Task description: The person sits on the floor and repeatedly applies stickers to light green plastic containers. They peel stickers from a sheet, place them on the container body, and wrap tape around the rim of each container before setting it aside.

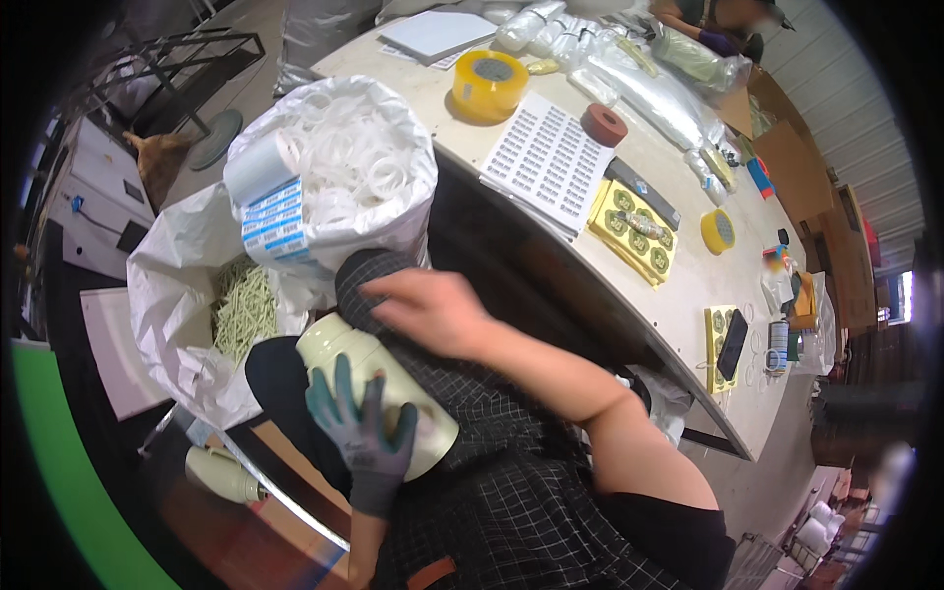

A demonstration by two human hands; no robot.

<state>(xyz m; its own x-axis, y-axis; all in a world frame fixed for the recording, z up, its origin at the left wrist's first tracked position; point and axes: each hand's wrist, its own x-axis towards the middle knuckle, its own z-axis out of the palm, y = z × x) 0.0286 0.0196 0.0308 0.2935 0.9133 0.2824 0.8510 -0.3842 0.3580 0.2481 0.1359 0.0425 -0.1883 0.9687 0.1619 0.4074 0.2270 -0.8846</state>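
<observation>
A pale green vacuum flask body (418, 418) lies tilted across my lap. My left hand (362, 423), in a grey and green glove, grips it with the fingers spread over its side. Just above the flask's upper end, over my knee, is my bare right hand (433, 310); its fingers are bent and blurred, and I cannot make out anything in them. Beyond it stands a white bag (418, 211) full of translucent rings (369, 167). A sheet of blue and white labels (275, 221) hangs over that bag's side.
A second white bag (162, 285) holds pale green slender pieces (244, 310). Another flask (224, 475) lies at lower left. The table (678, 324) carries yellow tape (489, 87), a label sheet (546, 157), a phone (732, 340) and plastic-wrapped bundles. At the far end is another person's purple-gloved hand (718, 42).
</observation>
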